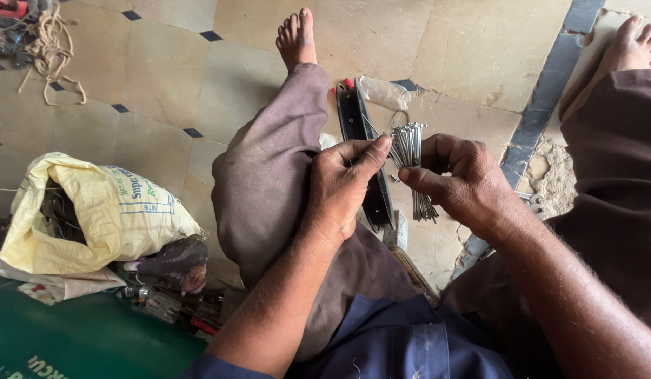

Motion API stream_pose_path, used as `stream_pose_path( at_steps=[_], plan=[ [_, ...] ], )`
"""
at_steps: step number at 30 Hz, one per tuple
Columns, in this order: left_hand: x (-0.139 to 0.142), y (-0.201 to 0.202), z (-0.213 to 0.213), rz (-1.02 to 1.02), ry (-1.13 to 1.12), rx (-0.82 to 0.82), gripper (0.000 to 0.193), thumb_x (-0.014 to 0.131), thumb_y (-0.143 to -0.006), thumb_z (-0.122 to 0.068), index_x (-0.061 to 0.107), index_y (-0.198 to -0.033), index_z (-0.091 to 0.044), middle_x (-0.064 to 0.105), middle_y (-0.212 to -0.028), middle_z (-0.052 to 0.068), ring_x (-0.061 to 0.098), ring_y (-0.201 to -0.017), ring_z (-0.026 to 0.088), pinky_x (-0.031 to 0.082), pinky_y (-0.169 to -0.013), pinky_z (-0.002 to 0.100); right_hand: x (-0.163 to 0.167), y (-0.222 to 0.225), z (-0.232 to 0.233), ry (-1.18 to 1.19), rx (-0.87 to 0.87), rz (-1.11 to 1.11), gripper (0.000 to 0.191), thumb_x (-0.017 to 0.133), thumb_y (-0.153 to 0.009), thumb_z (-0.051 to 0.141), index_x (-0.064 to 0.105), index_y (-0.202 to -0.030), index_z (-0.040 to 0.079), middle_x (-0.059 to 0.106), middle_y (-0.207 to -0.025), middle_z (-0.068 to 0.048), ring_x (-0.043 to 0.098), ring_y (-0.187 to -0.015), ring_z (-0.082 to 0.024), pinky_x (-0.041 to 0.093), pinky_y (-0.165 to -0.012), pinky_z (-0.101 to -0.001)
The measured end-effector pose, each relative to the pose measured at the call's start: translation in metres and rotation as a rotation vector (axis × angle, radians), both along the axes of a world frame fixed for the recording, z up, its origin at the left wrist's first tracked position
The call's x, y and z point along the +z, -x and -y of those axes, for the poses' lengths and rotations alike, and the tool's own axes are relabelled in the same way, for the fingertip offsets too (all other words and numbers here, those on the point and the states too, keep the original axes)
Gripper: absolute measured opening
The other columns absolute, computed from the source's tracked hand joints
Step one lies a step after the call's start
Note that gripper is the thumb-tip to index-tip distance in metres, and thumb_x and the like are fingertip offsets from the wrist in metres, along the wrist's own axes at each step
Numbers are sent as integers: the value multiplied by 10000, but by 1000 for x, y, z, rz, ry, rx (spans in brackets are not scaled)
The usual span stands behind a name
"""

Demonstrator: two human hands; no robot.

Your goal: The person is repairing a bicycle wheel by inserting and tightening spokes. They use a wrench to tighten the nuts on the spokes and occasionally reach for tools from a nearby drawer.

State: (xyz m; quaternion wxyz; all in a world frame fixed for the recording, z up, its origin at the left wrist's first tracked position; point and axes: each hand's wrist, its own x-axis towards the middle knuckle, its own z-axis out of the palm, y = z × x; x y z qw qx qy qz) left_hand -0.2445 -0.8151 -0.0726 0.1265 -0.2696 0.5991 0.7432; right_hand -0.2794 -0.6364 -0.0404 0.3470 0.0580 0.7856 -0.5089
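Seated on a tiled floor [164, 70], knees apart, bare feet out front. Right hand [466, 179] clamped round a bundle of thin metal spokes [409, 158], thumb across the front, bundle held upright between the knees, heads fanned at the top, tails sticking out below the palm. Left hand [343, 186] resting on the left knee, fingers [374, 154] stretched out, tips touching the bundle near its top, nothing clearly gripped. Just behind the hands, a black curved rim [360, 133] lying on the floor, a clear plastic bag [383, 91] beside its far end. Off to the left, a yellow sack [108, 210]; far corner, a tangle of rope [48, 45].
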Motion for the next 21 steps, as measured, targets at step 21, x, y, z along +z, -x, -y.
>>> stream_pose_path(
  at_steps=[21],
  plan=[
    [-17, 20, -14, -92, 10, -6, 177, 685, -1000, -218, 685, -975, -43, 629, -833, -21, 545, -776, 67, 481, -731, 236, 1, 31, -49, -38, 242, 53, 317, 731, -866, 345, 750, -898, 30, 731, -682, -104, 630, -580, -172, 512, -545, -375]
  ],
)
